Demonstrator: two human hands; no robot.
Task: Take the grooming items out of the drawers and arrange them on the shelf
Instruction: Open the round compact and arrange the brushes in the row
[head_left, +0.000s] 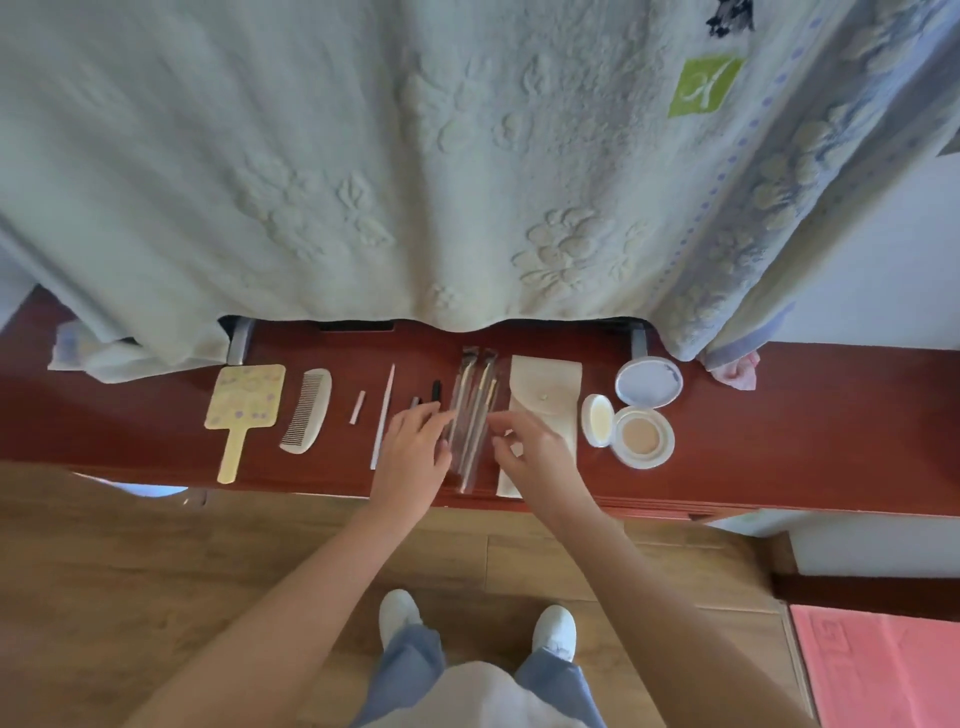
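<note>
Brushes (474, 415) in clear sleeves on shelf (779, 441); left hand (415, 457) and right hand (535, 447) flank them, fingers loosely spread, gripping nothing

A pale embossed blanket (363, 182) hangs above a wooden floor (156, 561).

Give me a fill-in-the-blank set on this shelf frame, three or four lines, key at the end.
1. The item at the far left of the row is a yellow hand ____ lying flat.
2. Right beside it lies a white ____.
3. The clear sleeves of brushes lie between the left hand and the ____ hand.
4. The round compact at the right end has its lid ____.

Missing words: mirror; comb; right; open
</note>
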